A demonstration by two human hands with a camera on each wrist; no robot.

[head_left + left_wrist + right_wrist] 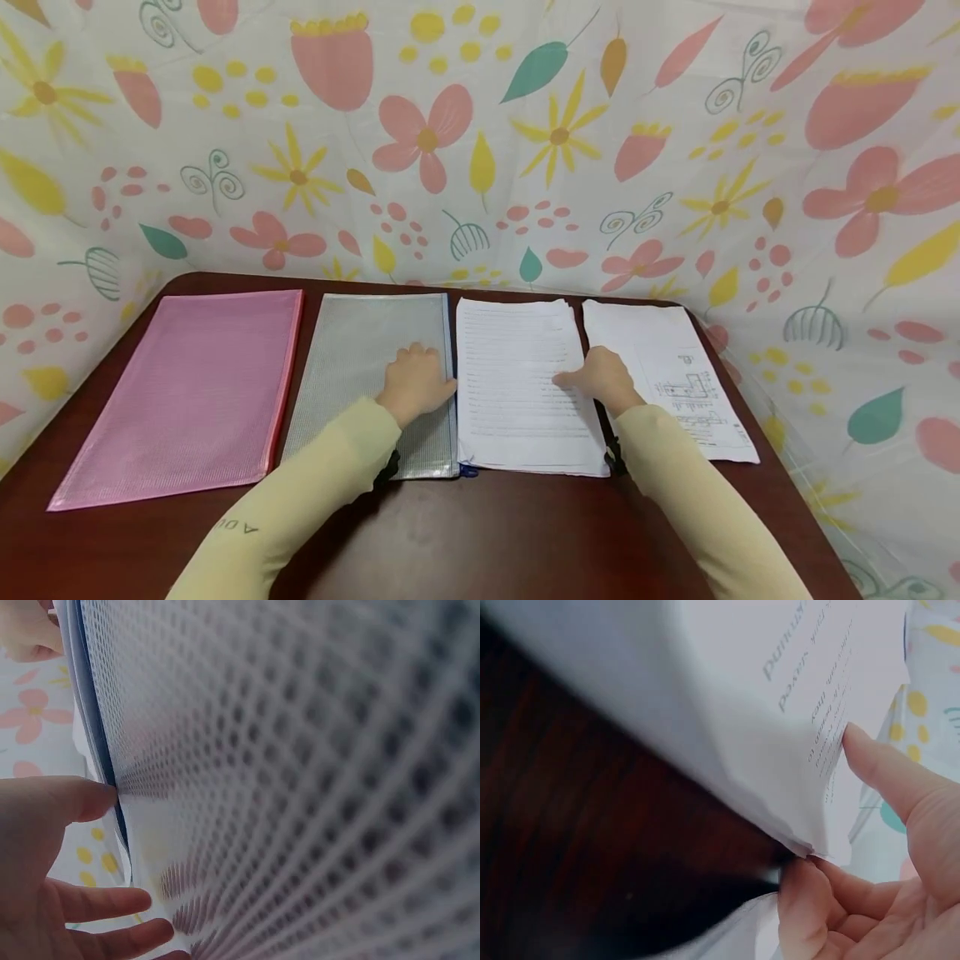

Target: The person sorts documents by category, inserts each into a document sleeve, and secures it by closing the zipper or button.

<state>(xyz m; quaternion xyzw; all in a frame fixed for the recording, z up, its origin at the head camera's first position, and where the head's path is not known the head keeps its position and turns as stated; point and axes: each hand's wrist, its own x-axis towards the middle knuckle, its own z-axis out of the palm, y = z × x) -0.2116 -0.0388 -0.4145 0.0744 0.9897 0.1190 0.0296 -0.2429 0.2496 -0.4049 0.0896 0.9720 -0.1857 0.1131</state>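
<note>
- Head view: a dark brown wooden table holds four flat things in a row. From the left they are a pink mesh zip pouch, a grey see-through mesh zip pouch, a white stack of printed paper sheets, and a second white paper pile with a drawing on it.
- The left hand lies flat on the grey pouch, near its right edge. Its fingers are spread and mostly straight, and they hold nothing.
- The right hand sits at the right edge of the printed stack. Its thumb is on top of the paper.
- Flowery cloth walls stand around the table.
- Left wrist view: the grey mesh fills the picture. The thumb touches the pouch's blue edge, and the fingers look loose and open.
- Right wrist view: the fingers are tucked under the lifted side of the stack, with the thumb on top. So this hand pinches the sheets.
- It looks like the step is picking up the printed stack while the grey pouch is held still.
- The next move would need a firm grip on all the sheets, so none slip out.
</note>
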